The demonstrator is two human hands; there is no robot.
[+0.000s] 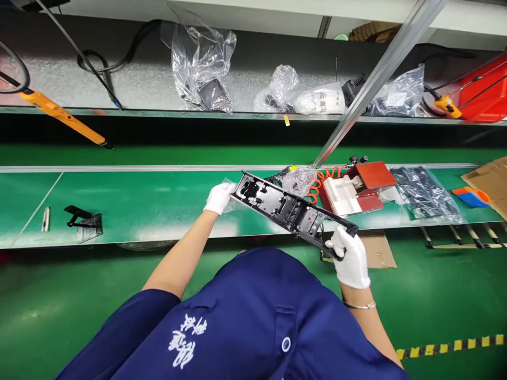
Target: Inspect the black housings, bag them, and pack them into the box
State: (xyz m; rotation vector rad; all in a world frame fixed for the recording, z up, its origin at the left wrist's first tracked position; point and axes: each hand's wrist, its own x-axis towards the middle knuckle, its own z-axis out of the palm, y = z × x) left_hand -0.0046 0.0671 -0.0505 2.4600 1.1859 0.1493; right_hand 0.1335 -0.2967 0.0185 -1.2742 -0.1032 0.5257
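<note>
Our left hand (219,198), in a white glove, has its fingers closed on the ten o'clock end of a long black plastic housing (291,214). Our right hand (350,256), gloved too and with a bangle (359,305) at the wrist, is clamped on the forked end, at the housing's four o'clock. Clear film (229,207) shows beside the left fingers; we cannot tell whether they hold it.

We have the housing raised in front of us, over the near edge of the green workbench (158,211). To handle it well, we judge that both ends should carry the weight evenly, with no twist put through the slim prongs. Our fingertips belong on the outer walls, clear of the small white fittings and the metal plates inside, and the loose film should not be caught under the grip.

The long axis slants from ten o'clock down to four. The fork points to four, towards our right side, and the broad closed end points to ten. The open, ribbed face is turned up to our view.

From the housing, a red-and-white fixture (340,195) lies at two o'clock, with an orange coiled hose (316,186) beside it. A clear bag (299,181) sits just beyond, at twelve.
</note>
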